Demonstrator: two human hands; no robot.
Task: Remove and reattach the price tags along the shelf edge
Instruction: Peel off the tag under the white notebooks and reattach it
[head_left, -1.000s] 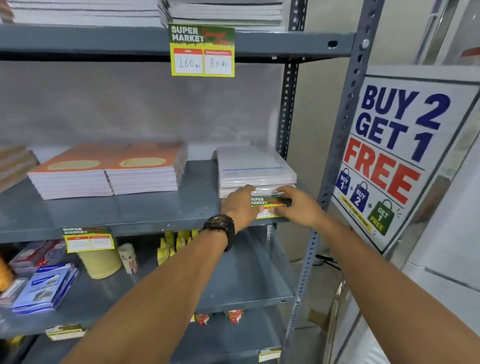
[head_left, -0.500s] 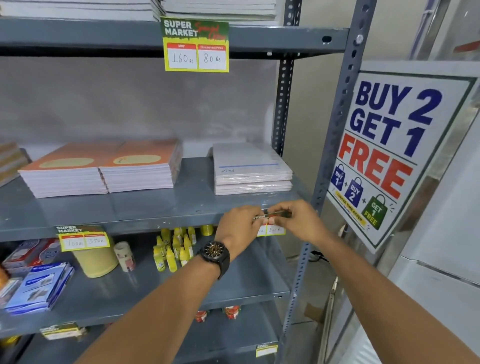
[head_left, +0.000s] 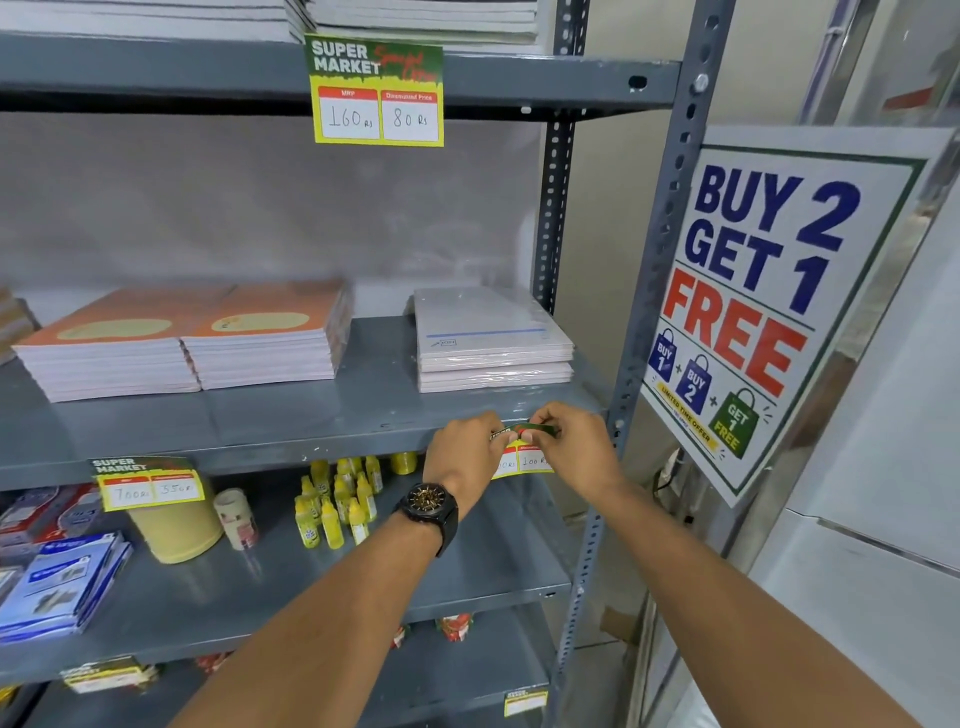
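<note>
Two bare forearms reached up from the bottom of the frame. Left hand, black watch on the wrist, and right hand both pinched the top of one price tag at the front edge of the middle shelf, right of centre; its yellow lower part hung below the edge. Behind lay a wrapped stack of white pads. Further off, a second tag hung on the top shelf's edge, upper centre.
</note>
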